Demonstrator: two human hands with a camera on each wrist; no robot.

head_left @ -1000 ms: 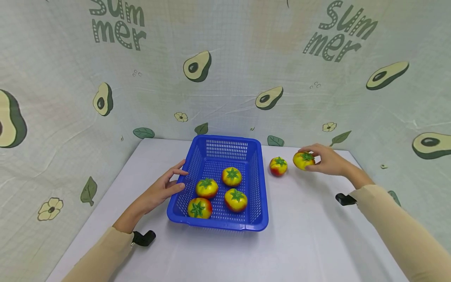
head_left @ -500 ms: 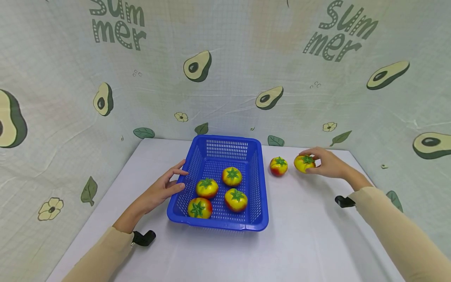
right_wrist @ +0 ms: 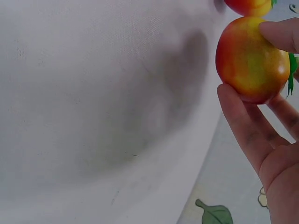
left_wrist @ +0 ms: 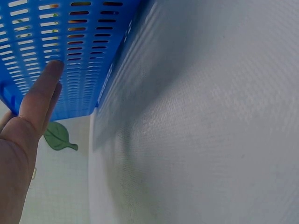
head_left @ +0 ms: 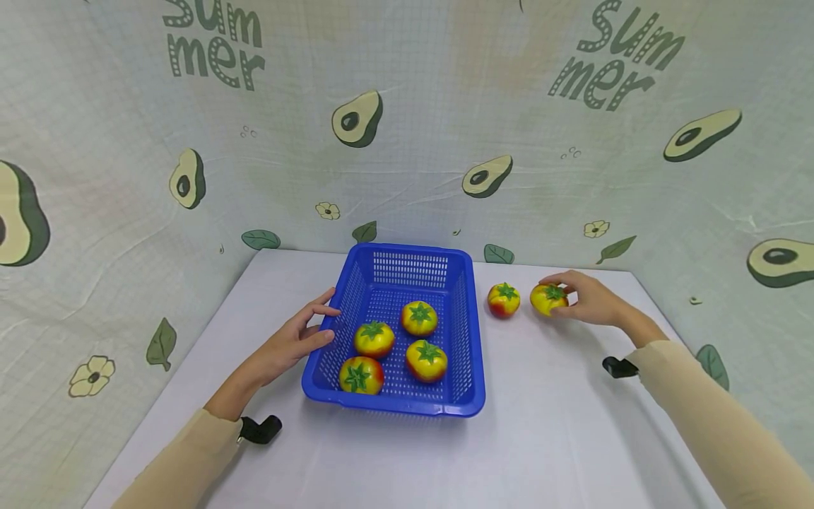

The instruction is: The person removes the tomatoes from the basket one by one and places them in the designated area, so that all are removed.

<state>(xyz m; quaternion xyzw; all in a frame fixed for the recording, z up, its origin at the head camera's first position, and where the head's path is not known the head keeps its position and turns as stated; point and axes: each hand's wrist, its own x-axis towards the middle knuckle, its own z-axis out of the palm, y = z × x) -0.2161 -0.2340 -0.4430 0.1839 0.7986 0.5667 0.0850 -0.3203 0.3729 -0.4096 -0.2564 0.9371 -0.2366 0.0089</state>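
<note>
A yellow-and-red tomato (head_left: 548, 300) with a green leafy top is pinched between the thumb and fingers of my right hand (head_left: 590, 300). In the right wrist view this tomato (right_wrist: 252, 60) sits close over the white tabletop, its shadow off to one side. Just left of it in the head view, a second tomato (head_left: 504, 301) rests on the table. My left hand (head_left: 294, 339) lies at the left rim of a blue perforated basket (head_left: 478, 353), fingers extended. The left wrist view shows a fingertip (left_wrist: 55, 67) against the basket's slotted outer wall. Several similar tomatoes (head_left: 426, 361) lie inside the basket.
The white table (head_left: 407, 466) ends at the back against a pale cloth (head_left: 420, 141) printed with avocados and leaves. The cloth also closes off both sides. Each sleeve carries a small black wrist camera (head_left: 261, 429).
My right hand and its tomato have come down slightly toward the table. The left hand, the basket and the other tomatoes have stayed in place.
</note>
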